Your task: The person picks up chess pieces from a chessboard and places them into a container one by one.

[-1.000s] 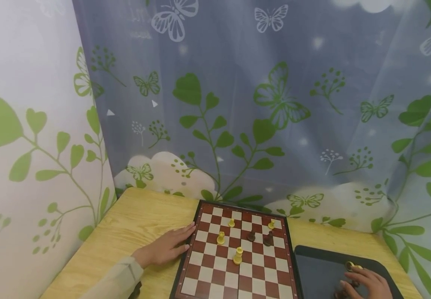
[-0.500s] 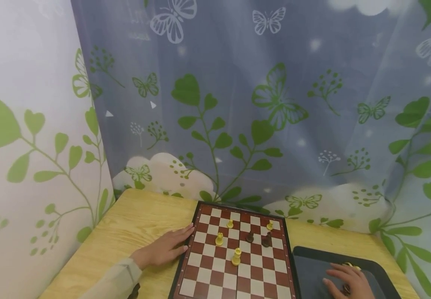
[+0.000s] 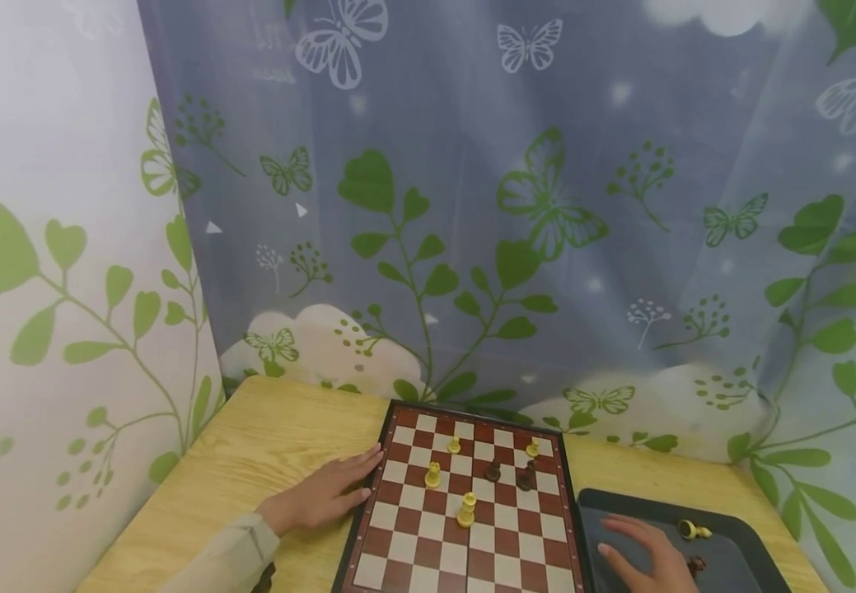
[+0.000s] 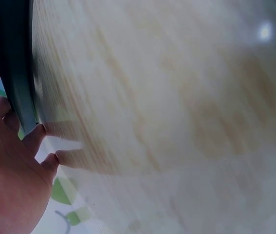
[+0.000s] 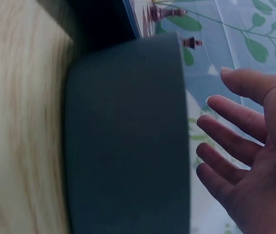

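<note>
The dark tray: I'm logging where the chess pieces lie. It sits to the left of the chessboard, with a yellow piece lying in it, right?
Not quite. The head view shows the dark tray to the right of the chessboard, not the left. A yellow piece does lie in it.

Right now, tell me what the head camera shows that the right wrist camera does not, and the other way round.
Only the head view shows the left hand lying flat on the table against the chessboard's left edge, the yellow pieces and brown pieces standing on the board, and a yellow piece and a dark piece lying in the tray. Only the right wrist view shows the palm side of the right hand, fingers spread, holding nothing. Both show the dark tray, the wooden table, the right hand and the leaf-print curtain.
</note>
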The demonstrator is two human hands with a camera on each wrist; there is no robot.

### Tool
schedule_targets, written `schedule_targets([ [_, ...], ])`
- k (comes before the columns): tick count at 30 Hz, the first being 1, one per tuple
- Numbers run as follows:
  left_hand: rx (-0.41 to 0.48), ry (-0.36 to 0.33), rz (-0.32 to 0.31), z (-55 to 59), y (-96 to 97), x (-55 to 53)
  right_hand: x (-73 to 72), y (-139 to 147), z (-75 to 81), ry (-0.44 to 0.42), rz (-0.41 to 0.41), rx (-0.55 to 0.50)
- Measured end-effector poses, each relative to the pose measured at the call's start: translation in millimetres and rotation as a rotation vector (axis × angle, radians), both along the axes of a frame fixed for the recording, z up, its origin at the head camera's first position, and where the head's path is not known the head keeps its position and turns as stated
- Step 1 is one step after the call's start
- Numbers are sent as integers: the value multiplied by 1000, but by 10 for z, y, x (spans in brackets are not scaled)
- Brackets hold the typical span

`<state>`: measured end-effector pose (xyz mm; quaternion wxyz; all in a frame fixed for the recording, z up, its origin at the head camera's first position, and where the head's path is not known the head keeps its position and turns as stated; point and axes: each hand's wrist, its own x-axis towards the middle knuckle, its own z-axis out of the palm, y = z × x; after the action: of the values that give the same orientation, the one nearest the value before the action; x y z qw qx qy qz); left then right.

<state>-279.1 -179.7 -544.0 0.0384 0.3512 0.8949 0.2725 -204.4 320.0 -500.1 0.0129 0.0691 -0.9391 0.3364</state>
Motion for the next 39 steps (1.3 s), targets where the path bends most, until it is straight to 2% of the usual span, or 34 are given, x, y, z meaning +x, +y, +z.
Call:
schedule_targets([
  [3,10,1,-4,5,5,-6,-44,-76,3,-54,-14,2],
  [7,18,28,-1,15,6,-23,-108,-165,30,-50,-2,-3],
  [15,5,10,-4,46,10,-55,-270,-287,245,-160,12,-60],
  [20,-3,4,1,43,23,-71,-372,-323,319,-148,48,-78],
  [25,0,-9,3,24,32,-53,-511,-336,291,-133,98,-110],
  [32,-3,-9,8,-9,19,-28,-729,-344,163,-90,162,-136],
  [39,-8,-7,16,-37,1,-27,-866,-449,53,-68,203,-165],
])
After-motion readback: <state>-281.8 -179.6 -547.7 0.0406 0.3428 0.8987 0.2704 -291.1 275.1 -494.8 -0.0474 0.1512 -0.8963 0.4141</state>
